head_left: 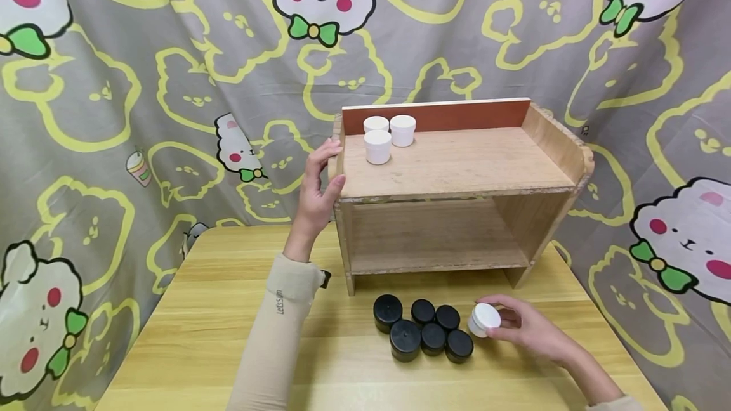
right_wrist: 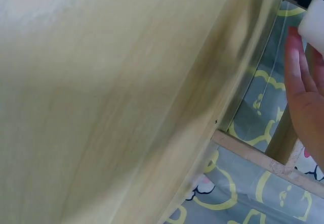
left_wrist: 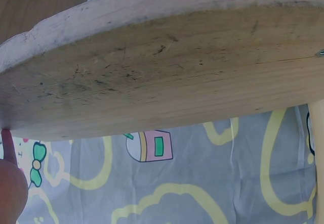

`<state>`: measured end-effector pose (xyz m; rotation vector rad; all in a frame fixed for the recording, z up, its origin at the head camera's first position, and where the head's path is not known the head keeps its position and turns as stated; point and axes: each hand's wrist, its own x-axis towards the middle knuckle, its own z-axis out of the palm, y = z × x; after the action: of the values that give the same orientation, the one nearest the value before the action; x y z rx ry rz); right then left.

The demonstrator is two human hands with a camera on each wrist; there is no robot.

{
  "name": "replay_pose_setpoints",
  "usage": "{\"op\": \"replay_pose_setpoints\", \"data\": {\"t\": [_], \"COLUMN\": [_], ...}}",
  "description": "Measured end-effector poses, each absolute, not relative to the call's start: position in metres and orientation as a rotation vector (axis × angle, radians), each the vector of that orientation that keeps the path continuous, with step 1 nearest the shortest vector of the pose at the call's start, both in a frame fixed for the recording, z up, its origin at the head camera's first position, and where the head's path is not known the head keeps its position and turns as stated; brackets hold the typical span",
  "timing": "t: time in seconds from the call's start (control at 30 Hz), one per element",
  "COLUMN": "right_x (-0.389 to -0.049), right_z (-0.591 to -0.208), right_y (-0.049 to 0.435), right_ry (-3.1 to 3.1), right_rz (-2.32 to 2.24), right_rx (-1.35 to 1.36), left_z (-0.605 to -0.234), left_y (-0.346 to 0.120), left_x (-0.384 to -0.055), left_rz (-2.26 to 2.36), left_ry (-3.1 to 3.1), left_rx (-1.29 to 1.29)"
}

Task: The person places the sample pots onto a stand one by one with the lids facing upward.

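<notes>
A small white lidded jar (head_left: 484, 320) is pinched between the thumb and fingers of my right hand (head_left: 528, 328), just right of the black jars. The right wrist view shows part of that white jar (right_wrist: 314, 26) at its upper right edge, by the fingers. My left hand (head_left: 318, 192) rests on the left side panel of the wooden shelf (head_left: 457, 167), thumb at the front and fingers along the top edge. In the left wrist view this side panel (left_wrist: 167, 72) fills much of the picture. Three white jars (head_left: 377, 147) stand at the left of the shelf's top board.
Several black-lidded jars (head_left: 405, 340) of two sizes stand grouped on the wooden table (head_left: 217, 322), in front of the shelf. Beneath the top board lies a lower shelf board (head_left: 440, 252). A patterned grey curtain (head_left: 188, 100) hangs behind and along both sides.
</notes>
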<state>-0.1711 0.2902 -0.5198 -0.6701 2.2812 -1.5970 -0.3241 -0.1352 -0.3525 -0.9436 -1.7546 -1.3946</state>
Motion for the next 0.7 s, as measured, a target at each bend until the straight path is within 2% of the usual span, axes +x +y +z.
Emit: {"op": "replay_pose_setpoints", "data": {"t": [0.7], "right_x": [-0.171], "right_z": [-0.493], "right_y": [0.283], "right_ry": [2.347], "right_rz": [-1.742], "right_rx": [-0.782], "left_z": [-0.353], "left_y": [-0.135], "left_x": [-0.324], "left_rz": [-1.391], "left_ry": [-1.747], "left_rx": [-0.946]}}
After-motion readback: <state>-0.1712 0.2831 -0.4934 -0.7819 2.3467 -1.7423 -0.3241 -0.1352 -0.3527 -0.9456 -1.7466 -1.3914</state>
